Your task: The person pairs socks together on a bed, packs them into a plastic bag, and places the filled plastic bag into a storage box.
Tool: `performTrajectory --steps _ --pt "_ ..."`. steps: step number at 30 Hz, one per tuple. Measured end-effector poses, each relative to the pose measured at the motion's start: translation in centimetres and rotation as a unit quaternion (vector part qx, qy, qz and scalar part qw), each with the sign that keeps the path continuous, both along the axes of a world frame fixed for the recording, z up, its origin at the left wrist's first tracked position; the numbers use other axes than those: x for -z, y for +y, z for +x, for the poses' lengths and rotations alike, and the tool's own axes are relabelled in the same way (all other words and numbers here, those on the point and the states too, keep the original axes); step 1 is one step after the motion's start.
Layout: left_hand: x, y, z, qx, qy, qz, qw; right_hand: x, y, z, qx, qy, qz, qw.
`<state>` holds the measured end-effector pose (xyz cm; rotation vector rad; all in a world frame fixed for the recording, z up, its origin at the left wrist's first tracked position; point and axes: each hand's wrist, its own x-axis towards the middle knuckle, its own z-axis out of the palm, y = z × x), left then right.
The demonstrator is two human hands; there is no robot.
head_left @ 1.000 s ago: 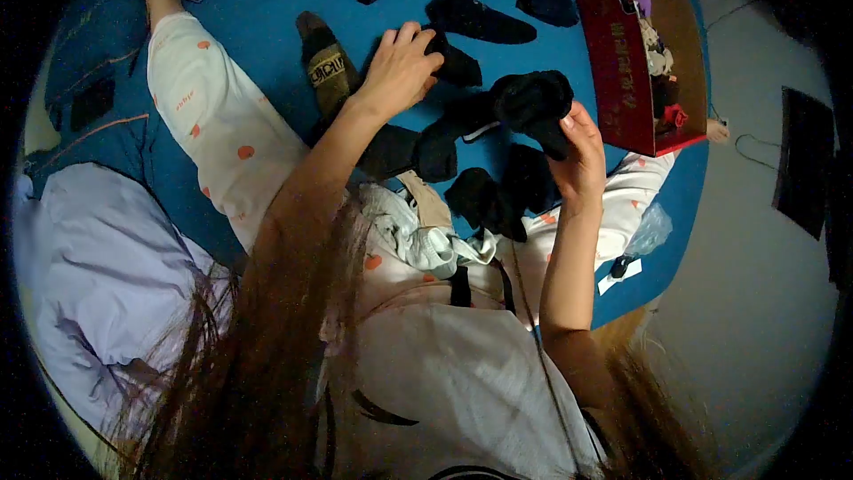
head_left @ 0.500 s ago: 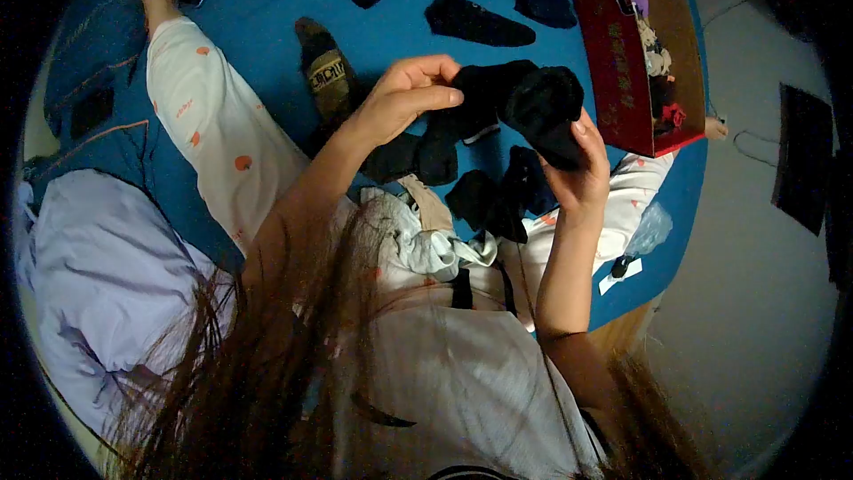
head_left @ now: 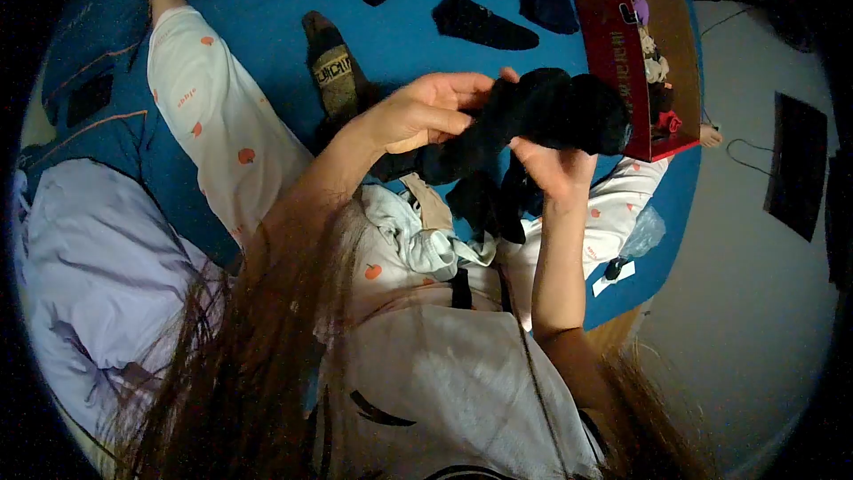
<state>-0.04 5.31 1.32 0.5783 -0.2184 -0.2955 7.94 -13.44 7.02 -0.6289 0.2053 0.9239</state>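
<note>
A black sock (head_left: 569, 111) is stretched between my two hands above my lap. My left hand (head_left: 428, 114) pinches its left end between thumb and fingers. My right hand (head_left: 558, 169) supports the other end from below, its fingers hidden behind the dark fabric. Under the hands, more black socks (head_left: 475, 200) lie bunched together beside a beige and pale-coloured bundle of cloth (head_left: 404, 227). Left of my left hand is a brown sock with a lettered band (head_left: 336, 71).
Beyond the hands, dark socks (head_left: 484, 22) lie spread on the blue sheet (head_left: 267, 0). At the right stands a red box (head_left: 600, 36) holding small items. A lilac cloth (head_left: 107, 258) lies at the left, and a clear plastic bag (head_left: 647, 229) by my right leg.
The black sock has moved right, with its right end now stretched out sideways over my right hand. My left hand has shifted slightly right and down.
</note>
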Motion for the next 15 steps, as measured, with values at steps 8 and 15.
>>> performTrajectory --steps 8,15 --pt "-0.2 0.0 -0.2 0.043 0.072 -0.022 0.996 1.3 -0.2 0.0 -0.029 -0.001 -0.048 0.998" --pt "-0.6 -0.6 -0.6 0.047 0.070 0.003 0.996 2.0 -0.1 0.0 -0.038 0.035 -0.030 0.998"
